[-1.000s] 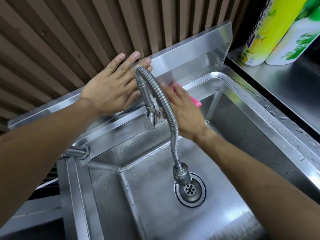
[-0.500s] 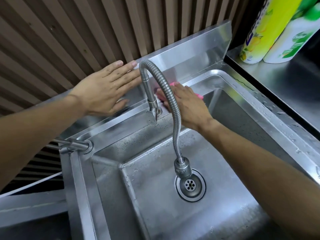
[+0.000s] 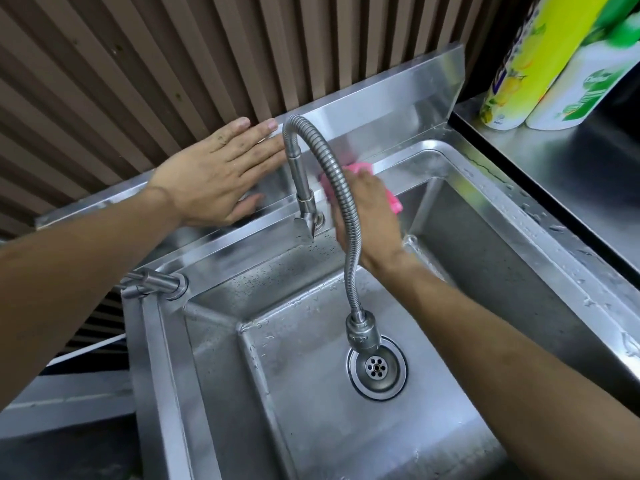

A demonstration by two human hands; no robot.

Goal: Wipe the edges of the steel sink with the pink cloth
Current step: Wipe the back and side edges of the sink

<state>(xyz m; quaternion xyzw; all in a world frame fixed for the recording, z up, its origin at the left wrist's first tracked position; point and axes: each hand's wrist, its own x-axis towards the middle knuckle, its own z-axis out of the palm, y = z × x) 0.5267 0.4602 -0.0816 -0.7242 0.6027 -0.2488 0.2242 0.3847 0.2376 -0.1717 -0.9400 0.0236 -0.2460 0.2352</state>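
The small soft pink cloth [image 3: 360, 178] lies on the back edge of the shiny steel sink [image 3: 540, 216], at about 12 o'clock from the round drain [image 3: 377, 367]. The right hand [image 3: 369, 216] lies on top of it and presses it down; I cannot tell if the fingers curl round it, because the bendy silver tap hose [image 3: 341, 202] is in the way. The left hand [image 3: 214, 174] is spread flat on the steel back wall, at about 9 o'clock from the cloth.

The cloth looks light and floppy (it will bunch up easily). I think a flat palm on its middle works best. The wet steel looks slippery, so the cloth may slide.
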